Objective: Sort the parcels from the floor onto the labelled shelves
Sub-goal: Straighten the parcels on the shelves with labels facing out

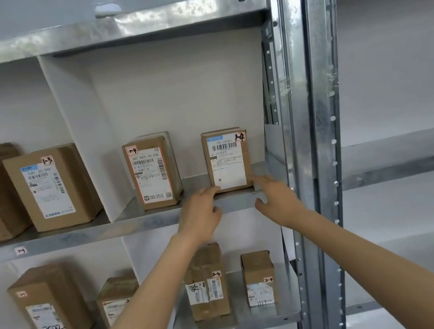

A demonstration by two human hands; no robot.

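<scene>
A small brown parcel (227, 159) marked 1-4 stands upright at the right end of the upper metal shelf (105, 229). My left hand (201, 216) reaches up with straight fingers, and its fingertips touch the parcel's lower left corner. My right hand (277, 200) is stretched out too, its fingertips at the parcel's lower right corner. Neither hand is curled round the parcel. A second parcel marked 1-4 (152, 173) stands to the left in the same bay.
A white divider (80, 136) separates this bay from the 1-3 bay, where a larger parcel (50, 188) stands. The lower shelf (233, 327) holds several parcels, two marked 2-4. Steel uprights (306, 119) rise on the right, with more shelving beyond.
</scene>
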